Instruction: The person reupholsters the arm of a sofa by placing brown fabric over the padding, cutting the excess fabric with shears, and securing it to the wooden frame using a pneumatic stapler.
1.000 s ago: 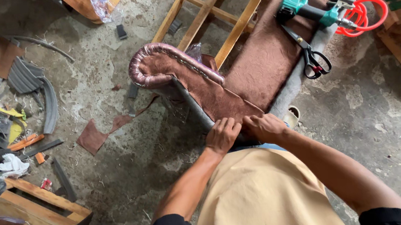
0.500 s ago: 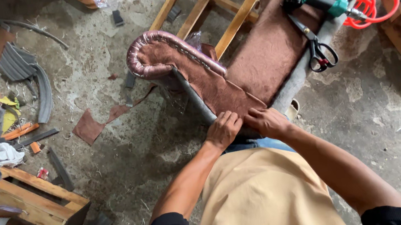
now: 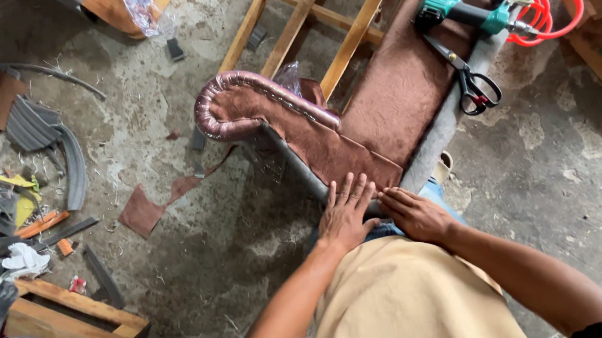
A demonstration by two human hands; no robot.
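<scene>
- The left hand (image 3: 346,215) lies flat, fingers spread, pressing the near end of the brown fabric (image 3: 329,151); it grips nothing.
- The right hand (image 3: 415,212) lies flat just beside it, also open-palmed.
- The fabric covers a curled armrest (image 3: 248,103) standing on the floor (image 3: 567,184).
- Scissors (image 3: 471,82) and a teal stapler (image 3: 467,3) lie well beyond.

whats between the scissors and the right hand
In the head view, only brown upholstery fabric and the grey padded edge lie between the scissors and the right hand; no tool lies there.
</scene>
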